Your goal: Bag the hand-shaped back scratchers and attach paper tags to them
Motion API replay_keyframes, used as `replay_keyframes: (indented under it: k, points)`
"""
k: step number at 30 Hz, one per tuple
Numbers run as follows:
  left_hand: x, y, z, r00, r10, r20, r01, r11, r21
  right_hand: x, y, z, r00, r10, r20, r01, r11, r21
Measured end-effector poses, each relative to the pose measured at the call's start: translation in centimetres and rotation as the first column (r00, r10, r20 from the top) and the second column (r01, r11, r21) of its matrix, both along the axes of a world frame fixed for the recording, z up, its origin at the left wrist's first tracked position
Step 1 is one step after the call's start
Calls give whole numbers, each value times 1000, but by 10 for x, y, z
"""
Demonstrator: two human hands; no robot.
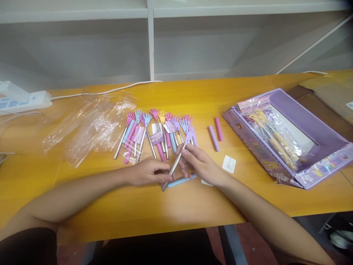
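A metal rod with a lilac plastic hand-shaped head (177,162) is held slantwise: lower end pinched by the left hand (153,170), upper part gripped by the right hand (199,162), above the yellow-orange wooden table (116,209).

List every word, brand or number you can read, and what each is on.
No text can be read for certain.
Purple box: large lettering on the front, too blurred.
Bag card, in the box: print too small.
Small cards among the sticks: print too small.
White label on the table: faint print, too small.
Carton sticker, right edge: too blurred.
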State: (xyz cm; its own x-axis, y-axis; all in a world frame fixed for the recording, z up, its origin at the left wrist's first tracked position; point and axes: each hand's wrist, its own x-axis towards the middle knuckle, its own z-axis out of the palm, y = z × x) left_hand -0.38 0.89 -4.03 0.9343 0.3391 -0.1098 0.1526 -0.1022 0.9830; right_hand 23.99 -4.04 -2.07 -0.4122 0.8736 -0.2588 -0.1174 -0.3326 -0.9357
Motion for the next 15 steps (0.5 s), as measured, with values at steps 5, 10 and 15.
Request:
replay_keyframes:
  k: [5, 10, 15]
  points:
    - [0, 2, -1, 999, 12, -34, -15, 996, -90, 4, 4, 0, 998, -20, 53, 14, 994, 111]
    - [-1, 1, -1, 988, 125, -91, -138, 977, -162, 46, 22, 1, 612, -453, 648, -3, 819, 574]
    - [0, 1, -1, 983, 174, -60, -183, 962, -203, 83, 35, -3, -59, -598, 799, -157, 796, 584]
